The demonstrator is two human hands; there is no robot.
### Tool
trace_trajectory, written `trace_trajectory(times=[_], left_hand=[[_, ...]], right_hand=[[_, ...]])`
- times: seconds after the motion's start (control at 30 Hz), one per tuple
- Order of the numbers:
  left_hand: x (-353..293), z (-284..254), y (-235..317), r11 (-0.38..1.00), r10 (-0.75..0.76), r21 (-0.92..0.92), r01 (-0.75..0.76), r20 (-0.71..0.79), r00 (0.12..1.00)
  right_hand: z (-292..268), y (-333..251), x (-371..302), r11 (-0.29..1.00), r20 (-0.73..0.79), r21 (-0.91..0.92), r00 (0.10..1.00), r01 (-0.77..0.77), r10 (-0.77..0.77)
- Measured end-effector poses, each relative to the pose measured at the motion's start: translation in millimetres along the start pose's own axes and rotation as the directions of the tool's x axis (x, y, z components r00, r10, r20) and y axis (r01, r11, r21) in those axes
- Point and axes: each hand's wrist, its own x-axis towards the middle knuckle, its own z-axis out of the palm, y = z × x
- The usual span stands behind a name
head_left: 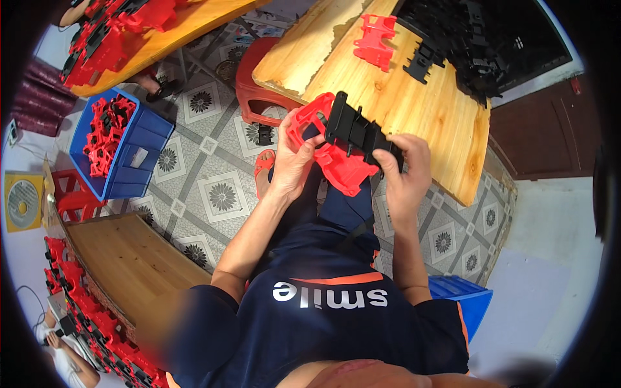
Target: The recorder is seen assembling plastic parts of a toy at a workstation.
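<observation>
My left hand is closed on a red plastic frame with cut-out openings, held tilted above my lap. In my right hand is a black plastic part, long and ribbed, gripped at its right end. The black part lies across the upper right of the red frame and overlaps it; whether the two are joined I cannot tell. Beyond my hands, on the wooden table, rest another red frame, a single black part and a heap of black parts.
A red stool stands by the table's left edge. Further left, a blue bin holds red parts. Red and black assemblies crowd a second table and the lower left. Another blue bin sits right of me; a person's arms show lower left.
</observation>
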Motion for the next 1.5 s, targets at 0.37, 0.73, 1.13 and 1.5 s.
trace_trajectory(times=[0.37,0.73,1.13,1.5], left_hand=[[3.0,13.7,16.2,0.989,0.104,0.104,-0.106,0.019,0.994],[2.0,20.7,16.4,0.981,0.095,0.169,-0.092,-0.008,0.995],[-1.5,31.4,27.1,0.991,-0.017,0.136,0.019,-0.014,1.0],[6.1,17.9,28.8,0.991,-0.003,0.137,0.008,-0.034,0.999]], right_hand=[[25.1,-10.0,-17.1,0.989,0.043,-0.131,0.997,0.065,-0.06],[23.0,-8.6,-16.1,0.956,0.12,-0.194,0.973,0.218,-0.197],[24.9,9.8,35.1,0.889,0.339,0.382,0.856,0.253,-0.389],[17.7,10.6,15.0,0.902,0.377,0.288,0.828,0.321,-0.415]])
